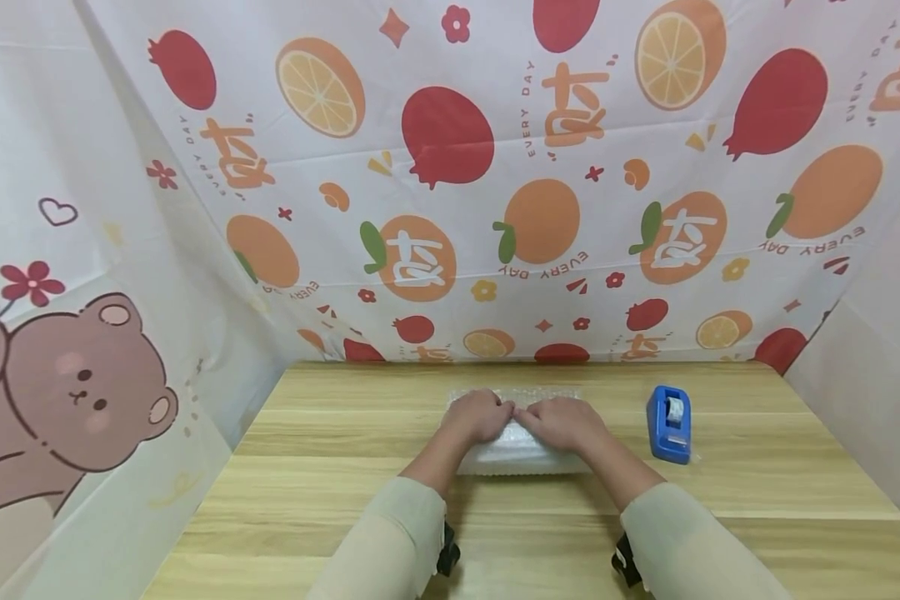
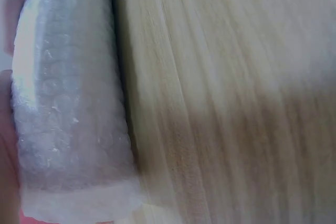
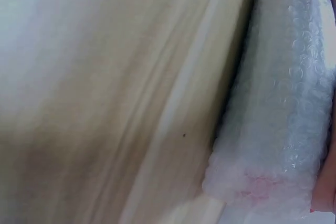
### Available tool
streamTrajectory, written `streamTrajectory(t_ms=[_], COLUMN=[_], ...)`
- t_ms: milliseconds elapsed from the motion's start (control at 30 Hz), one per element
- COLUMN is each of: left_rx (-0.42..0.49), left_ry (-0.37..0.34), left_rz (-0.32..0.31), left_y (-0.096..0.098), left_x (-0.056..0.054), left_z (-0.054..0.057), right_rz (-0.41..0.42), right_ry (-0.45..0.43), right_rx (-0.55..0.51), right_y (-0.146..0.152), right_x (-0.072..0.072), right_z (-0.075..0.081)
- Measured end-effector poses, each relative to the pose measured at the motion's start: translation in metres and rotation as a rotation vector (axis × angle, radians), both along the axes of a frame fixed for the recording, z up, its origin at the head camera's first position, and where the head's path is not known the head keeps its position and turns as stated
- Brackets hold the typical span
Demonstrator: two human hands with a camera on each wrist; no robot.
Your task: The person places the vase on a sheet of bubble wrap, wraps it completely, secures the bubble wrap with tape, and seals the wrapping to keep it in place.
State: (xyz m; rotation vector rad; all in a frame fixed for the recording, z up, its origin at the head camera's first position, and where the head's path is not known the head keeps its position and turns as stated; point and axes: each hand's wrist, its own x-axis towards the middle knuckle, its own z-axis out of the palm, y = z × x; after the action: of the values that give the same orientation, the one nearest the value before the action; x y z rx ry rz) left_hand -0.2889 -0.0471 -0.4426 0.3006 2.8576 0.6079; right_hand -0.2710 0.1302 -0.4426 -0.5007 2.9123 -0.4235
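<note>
A bundle of clear bubble wrap lies crosswise on the wooden table, with something pinkish-red showing faintly through one end in the right wrist view. My left hand grips the top of the bundle left of its middle. Opposite it, my right hand grips the right part, and the two thumbs almost meet. Most fingertips are hidden behind the hands. In the left wrist view the rounded wrap fills the left side. The right wrist view has the wrap along its right side, with part of the hand at the edge.
A blue tape dispenser with a roll of tape stands to the right of the bundle. The wooden table reaches back to a fruit-printed cloth. Another cloth with a bear print hangs on the left.
</note>
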Motion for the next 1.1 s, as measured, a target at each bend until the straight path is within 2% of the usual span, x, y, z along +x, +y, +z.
streamTrajectory(t_ms=[267, 533, 633, 767, 867, 933, 1000, 1100], left_rx=[-0.013, -0.023, -0.06, -0.128, -0.156, -0.16, -0.139, -0.091], left_ry=[0.028, 0.057, 0.137, 0.334, 0.474, 0.515, 0.479, 0.317], left_rz=[0.006, -0.007, -0.015, 0.001, 0.001, -0.029, -0.072, -0.109], left_y=[0.0, 0.001, 0.001, -0.003, -0.002, 0.0, 0.004, 0.008], left_x=[-0.008, -0.014, -0.013, -0.009, -0.002, 0.006, 0.014, 0.024], left_z=[-0.001, -0.001, 0.0, 0.004, 0.01, 0.014, 0.018, 0.021], right_rz=[-0.042, -0.057, -0.059, -0.062, -0.054, -0.041, -0.029, -0.025], right_ry=[-0.078, -0.109, -0.117, -0.139, -0.16, -0.159, -0.147, -0.126], right_rx=[-0.012, -0.007, 0.003, -0.001, -0.008, 0.001, 0.014, 0.023], right_y=[0.001, 0.002, 0.001, -0.003, -0.003, -0.003, -0.001, 0.002], right_x=[-0.008, -0.013, -0.015, -0.017, -0.018, -0.018, -0.019, -0.02], right_z=[0.005, 0.007, 0.004, 0.003, 0.002, 0.003, 0.004, 0.006])
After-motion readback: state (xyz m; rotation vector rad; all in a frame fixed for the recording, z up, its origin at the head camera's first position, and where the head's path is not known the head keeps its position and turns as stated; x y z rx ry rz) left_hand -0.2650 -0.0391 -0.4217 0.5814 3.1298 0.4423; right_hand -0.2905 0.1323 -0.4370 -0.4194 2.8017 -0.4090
